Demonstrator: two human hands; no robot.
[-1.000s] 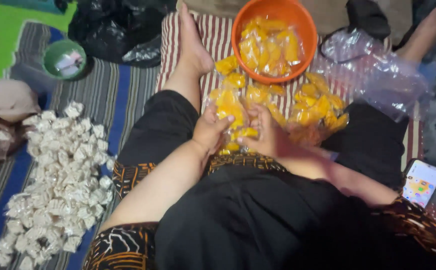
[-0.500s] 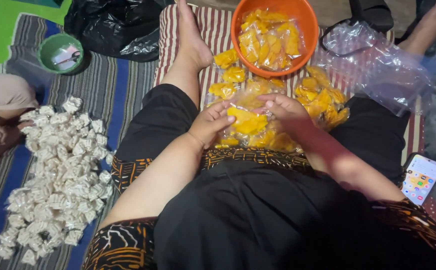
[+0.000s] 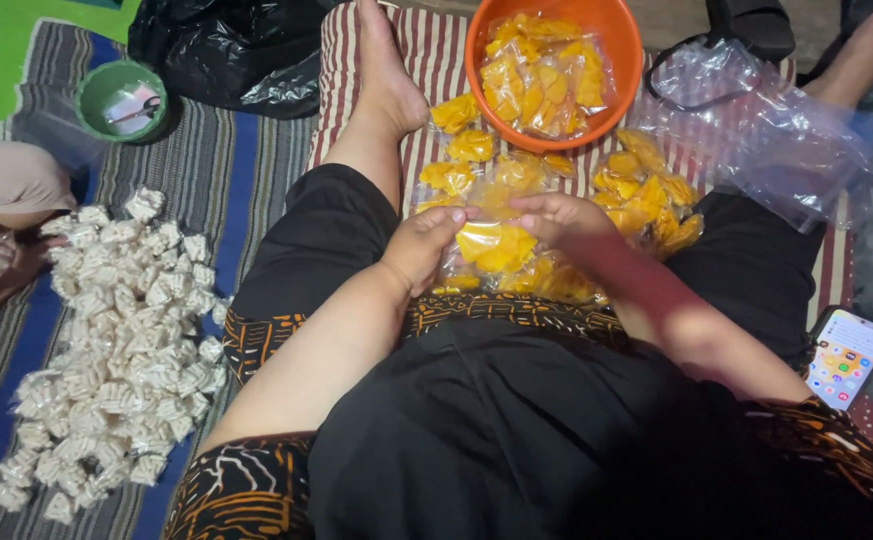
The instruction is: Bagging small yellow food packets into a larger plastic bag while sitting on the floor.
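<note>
Between my legs I hold a small clear packet of yellow chips [image 3: 494,245] with both hands. My left hand [image 3: 421,247] grips its left edge and my right hand [image 3: 554,215] pinches its top right. More filled yellow packets [image 3: 646,195] lie on the striped mat around my hands. An orange bowl [image 3: 476,70] at the top holds several more packets of the same chips. A heap of empty clear plastic bags [image 3: 766,130] lies to the right of the bowl.
A pile of small white wrapped packets [image 3: 116,340] covers the mat at the left. A green bowl [image 3: 96,90] and a black plastic bag [image 3: 226,50] sit at top left. A phone [image 3: 844,355] with a lit screen lies by my right leg. Another person's arm [image 3: 6,180] shows at the left edge.
My hands have risen from the packets on the mat and now hold one packet up between them, spread a little wider apart.
</note>
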